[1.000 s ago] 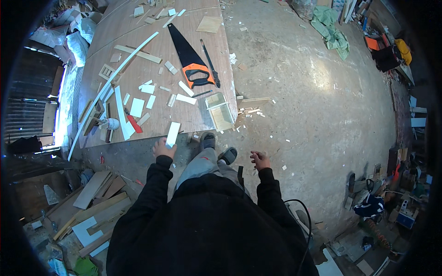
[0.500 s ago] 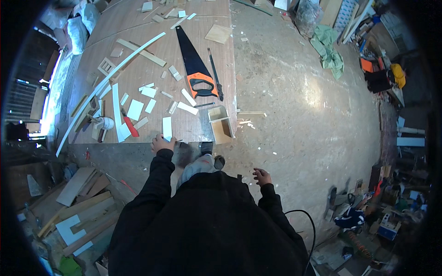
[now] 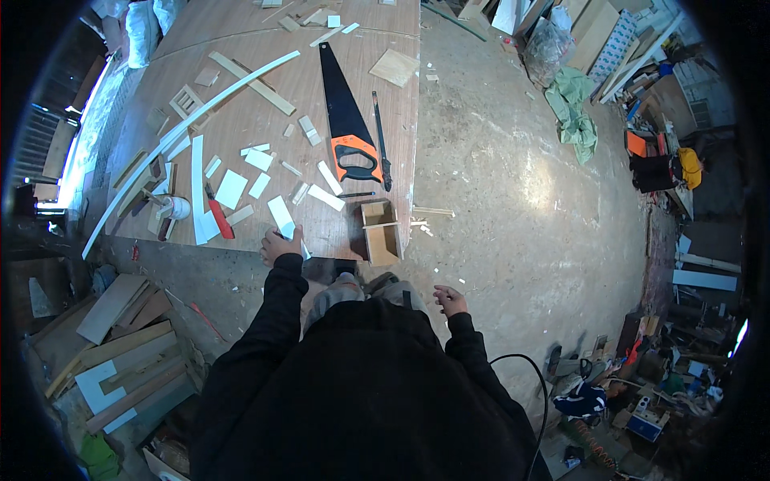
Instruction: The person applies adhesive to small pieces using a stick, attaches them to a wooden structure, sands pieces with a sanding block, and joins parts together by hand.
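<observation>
My left hand [image 3: 279, 244] is at the table's near edge, its fingers around the near end of a white rectangular piece [image 3: 281, 215]. My right hand [image 3: 450, 299] hangs over the floor, fingers loosely bent and apart, holding nothing. To the right of my left hand sits a small two-part wooden box [image 3: 383, 244]. On the table [image 3: 164, 80] lie a black and orange handsaw [image 3: 346, 112], a dark narrow tool [image 3: 379, 136], a red-handled tool [image 3: 219, 216], a white cup-like container [image 3: 178, 208], several pale offcuts [image 3: 231, 188] and a long curved white strip [image 3: 204, 108].
Stacked boards [image 3: 116, 313] lie at lower left. At upper right are leaning planks [image 3: 597, 40], a plastic sack [image 3: 545, 52] and green cloth [image 3: 573, 112]. Right of me are cluttered tools and materials [image 3: 646, 409], with a black cable [image 3: 539, 377] beside my right arm.
The white piece in my left hand has changed angle, its far end now leaning leftward. My feet have moved nearer the table and are now mostly hidden. The surroundings have shifted in view.
</observation>
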A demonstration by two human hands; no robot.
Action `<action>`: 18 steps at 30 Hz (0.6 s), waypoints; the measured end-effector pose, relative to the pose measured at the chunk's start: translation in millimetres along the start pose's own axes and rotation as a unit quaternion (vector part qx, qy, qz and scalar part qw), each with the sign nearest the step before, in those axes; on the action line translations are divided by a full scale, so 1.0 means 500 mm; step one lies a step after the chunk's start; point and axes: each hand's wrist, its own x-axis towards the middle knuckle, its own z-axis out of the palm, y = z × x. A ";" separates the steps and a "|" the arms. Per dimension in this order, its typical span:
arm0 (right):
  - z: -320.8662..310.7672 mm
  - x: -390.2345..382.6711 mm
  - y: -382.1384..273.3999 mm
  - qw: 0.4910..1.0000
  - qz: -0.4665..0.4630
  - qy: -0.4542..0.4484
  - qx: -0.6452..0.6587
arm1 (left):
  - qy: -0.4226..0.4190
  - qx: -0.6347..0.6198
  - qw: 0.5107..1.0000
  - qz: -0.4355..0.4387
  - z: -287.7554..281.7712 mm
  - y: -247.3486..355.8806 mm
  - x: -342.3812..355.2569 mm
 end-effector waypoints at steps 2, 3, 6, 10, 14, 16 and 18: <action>-0.018 0.007 -0.016 0.996 -0.062 -0.023 -0.067 | -0.008 -0.029 0.999 0.038 0.002 -0.014 -0.012; -0.029 0.008 -0.032 0.995 -0.065 -0.027 -0.067 | -0.016 -0.058 0.995 0.080 0.001 -0.023 -0.018; -0.052 0.021 -0.085 0.977 -0.144 -0.044 -0.153 | 0.028 -0.114 0.975 0.188 0.030 -0.082 -0.056; -0.085 0.045 -0.124 0.948 -0.253 -0.054 -0.186 | 0.012 -0.238 0.933 0.269 0.017 -0.094 -0.173; -0.144 0.012 -0.182 0.937 -0.286 -0.111 -0.169 | -0.082 -0.331 0.911 0.231 -0.012 -0.044 -0.345; -0.183 0.017 -0.168 0.925 -0.314 -0.166 -0.132 | -0.112 -0.311 0.921 0.207 -0.015 -0.026 -0.434; -0.218 0.028 -0.157 0.910 -0.340 -0.220 -0.092 | -0.202 -0.356 0.881 0.239 -0.013 -0.001 -0.525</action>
